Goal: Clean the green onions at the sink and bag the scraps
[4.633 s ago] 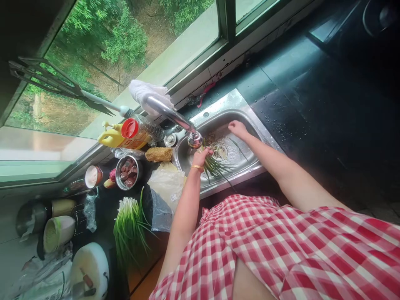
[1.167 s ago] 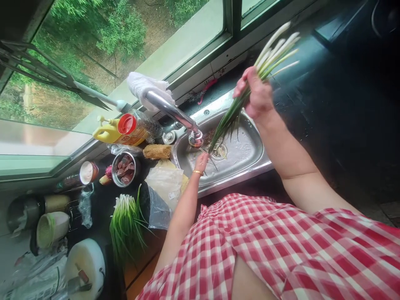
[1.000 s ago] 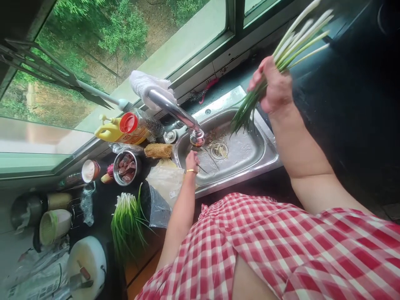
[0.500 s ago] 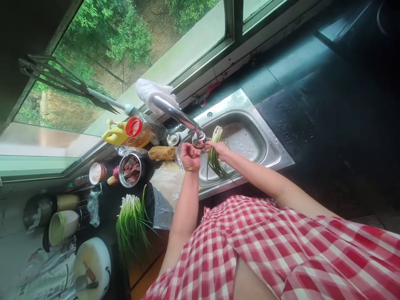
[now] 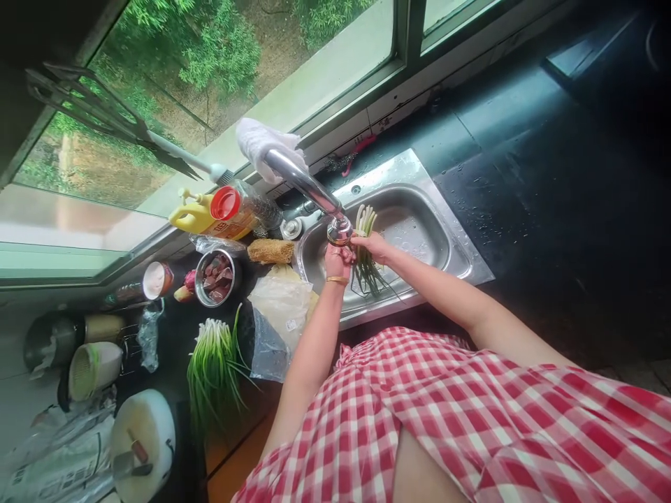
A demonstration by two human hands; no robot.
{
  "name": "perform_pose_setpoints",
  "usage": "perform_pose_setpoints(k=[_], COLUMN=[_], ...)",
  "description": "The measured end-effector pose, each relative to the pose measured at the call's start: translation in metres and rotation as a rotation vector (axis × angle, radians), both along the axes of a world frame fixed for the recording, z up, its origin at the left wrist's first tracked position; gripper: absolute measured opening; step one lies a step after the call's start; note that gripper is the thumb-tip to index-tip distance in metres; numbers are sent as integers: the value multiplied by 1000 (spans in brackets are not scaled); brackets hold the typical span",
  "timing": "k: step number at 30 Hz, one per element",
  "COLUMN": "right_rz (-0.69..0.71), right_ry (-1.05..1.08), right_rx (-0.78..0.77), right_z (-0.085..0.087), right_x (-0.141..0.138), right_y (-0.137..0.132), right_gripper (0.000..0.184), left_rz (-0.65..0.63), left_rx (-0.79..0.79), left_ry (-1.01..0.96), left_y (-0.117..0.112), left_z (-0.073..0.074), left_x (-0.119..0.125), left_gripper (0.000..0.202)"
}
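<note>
In the head view, my right hand (image 5: 371,246) is wrapped round a bunch of spring onions (image 5: 365,220) over the steel sink (image 5: 414,209). The white ends point up and away from me, and the green leaves hang below the hand. My left hand (image 5: 340,261), with a yellow band at its wrist, is right beside my right hand, under the tap (image 5: 309,188). Its fingers are curled in; whatever they hold, if anything, is hidden. The tap's head covers part of the space between the hands.
Left of the sink lie a second bunch of spring onions (image 5: 216,363), a plastic bag (image 5: 280,300), a loofah (image 5: 270,251) and a steel bowl of dark red chunks (image 5: 215,278). A yellow jug (image 5: 193,218) stands by the window. A cleaver lies on the round chopping board (image 5: 157,419).
My left hand has moved right, towards the spring onions and my right hand, and its fingers have curled in. My right hand still grips the bunch. The view has shifted slightly.
</note>
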State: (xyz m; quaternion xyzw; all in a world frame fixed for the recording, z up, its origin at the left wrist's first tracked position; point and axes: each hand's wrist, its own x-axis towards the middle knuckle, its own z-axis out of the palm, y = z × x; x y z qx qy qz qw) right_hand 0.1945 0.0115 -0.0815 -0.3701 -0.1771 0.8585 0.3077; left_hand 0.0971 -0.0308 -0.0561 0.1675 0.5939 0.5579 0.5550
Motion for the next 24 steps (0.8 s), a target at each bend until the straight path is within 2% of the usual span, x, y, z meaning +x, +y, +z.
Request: perform_pose_setpoints(k=[3,6,8,10,12,20,22,24], right_rz=[5,17,61,114,160,310,401,449], right_ry=[-48,-103,-149,-184,-188,-236,-272,-312], right_rx=[90,135,147,163,163,309,368,448], right_z=[-5,-10,-11,-9,-7,-1,4,9], right_x=[4,10,14,17,21,34,35,34], right_y=[4,8,10,11,13,28,32,35], right_gripper=[19,16,15,15,15,16,15,16], left_rz=[-78,-180,-348,-548,-671,-832,-852,-813], left_rx=[1,55,90,80,62,196,212,197], left_ry=[213,683,1003,1194,1263,1331,1335,1273], left_y=[-1,-3,-4,-3,0,20,25,31], left_z=[-7,-9,-6,-1,2,9,11,9], left_x=[-3,-13,-20,-26,-30,-37,-38,-39], left_gripper=[14,14,13,16,18,17,15,14])
